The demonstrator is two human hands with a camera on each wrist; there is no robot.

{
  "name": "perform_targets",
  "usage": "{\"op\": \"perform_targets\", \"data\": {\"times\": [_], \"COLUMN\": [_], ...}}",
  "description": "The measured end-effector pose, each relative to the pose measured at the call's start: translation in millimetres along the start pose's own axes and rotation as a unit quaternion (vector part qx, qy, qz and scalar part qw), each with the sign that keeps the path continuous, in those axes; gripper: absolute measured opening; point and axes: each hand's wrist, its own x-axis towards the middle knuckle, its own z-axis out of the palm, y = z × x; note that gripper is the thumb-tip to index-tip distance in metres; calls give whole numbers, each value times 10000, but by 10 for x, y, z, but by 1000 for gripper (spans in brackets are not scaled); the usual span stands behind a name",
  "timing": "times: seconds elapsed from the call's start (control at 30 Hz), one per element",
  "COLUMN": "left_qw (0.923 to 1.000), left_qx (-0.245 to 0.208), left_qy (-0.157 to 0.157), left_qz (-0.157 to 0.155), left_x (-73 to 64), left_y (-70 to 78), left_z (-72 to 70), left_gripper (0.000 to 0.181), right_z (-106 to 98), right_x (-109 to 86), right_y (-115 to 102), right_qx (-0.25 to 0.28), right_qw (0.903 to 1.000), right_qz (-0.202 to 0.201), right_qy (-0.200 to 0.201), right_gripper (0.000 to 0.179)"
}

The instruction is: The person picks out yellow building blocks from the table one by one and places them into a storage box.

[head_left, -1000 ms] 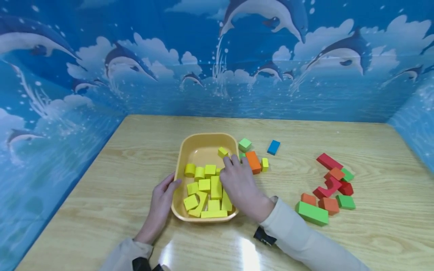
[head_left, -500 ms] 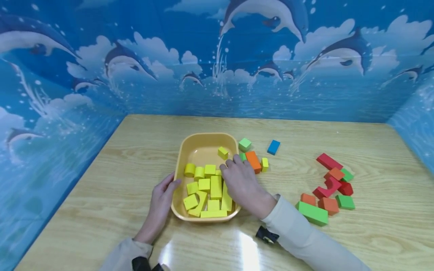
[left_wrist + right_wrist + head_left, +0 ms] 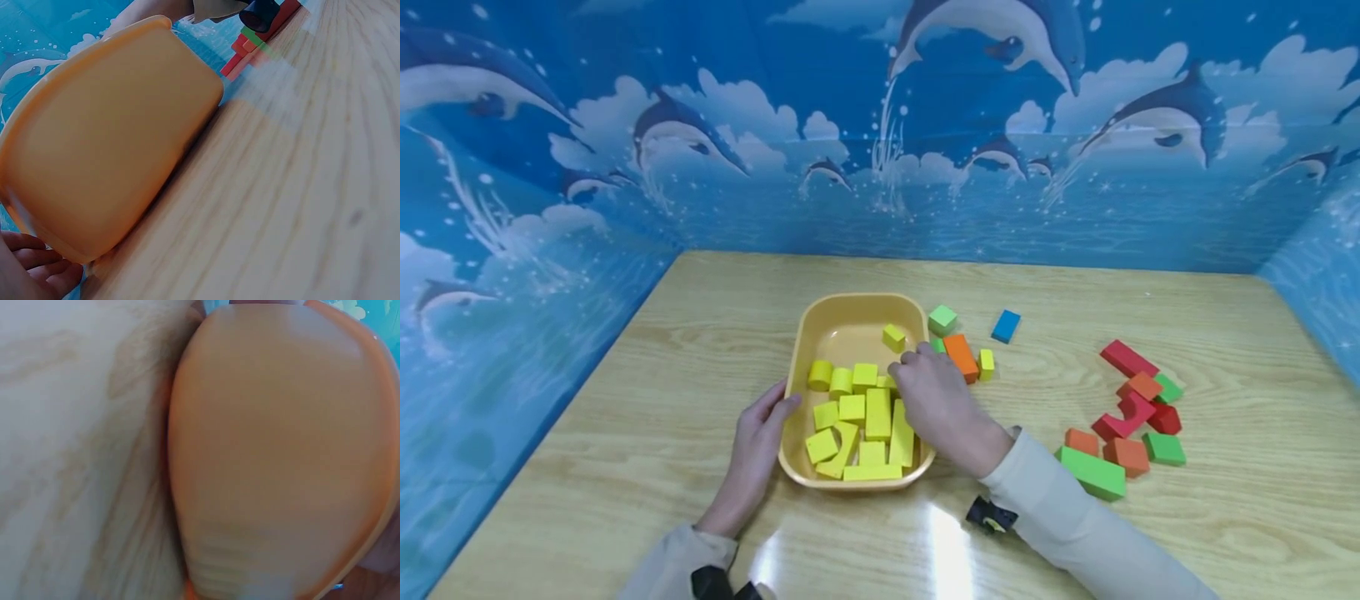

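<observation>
My left hand (image 3: pixel 754 450) holds the left side of a tan plastic tub (image 3: pixel 861 307), thumb at the rim. In the left wrist view its fingers (image 3: pixel 47 269) lie against the tub's lower outside corner. My right hand (image 3: pixel 936 400) reaches over the right rim with bent fingers, close to several yellow blocks (image 3: pixel 877 414); I cannot tell whether it holds one. A small yellow block (image 3: pixel 892 337) lies apart near the tub's back right. The tub's outer wall (image 3: pixel 281 437) fills most of the right wrist view, hiding the right fingertips.
Right of the tub lie an orange block (image 3: pixel 961 358), a small yellow block (image 3: pixel 987 365), a blue block (image 3: pixel 1006 326) and green blocks (image 3: pixel 942 320). Farther right on the wooden table (image 3: pixel 685 333) is a loose group with red (image 3: pixel 1129 358), orange and green blocks (image 3: pixel 1090 472).
My right hand has drawn slightly right and toward me, uncovering more of the long yellow block at the tub's right side. The left hand and the tub stay in place.
</observation>
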Motion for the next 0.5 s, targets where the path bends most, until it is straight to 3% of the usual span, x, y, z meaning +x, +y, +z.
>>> {"op": "perform_targets", "data": {"times": [0.27, 0.5], "left_qw": [10000, 10000], "left_qx": [-18, 27], "left_qy": [52, 18], "left_qz": [2, 12], "left_x": [2, 1], "left_y": [-1, -9], "left_z": [4, 7], "left_gripper": [43, 43], "right_z": [52, 46], "right_x": [25, 27], "right_y": [35, 5], "right_qx": [409, 417], "right_qw": [9989, 9982], "right_qz": [94, 393], "right_qy": [221, -193], "right_gripper": [31, 33]}}
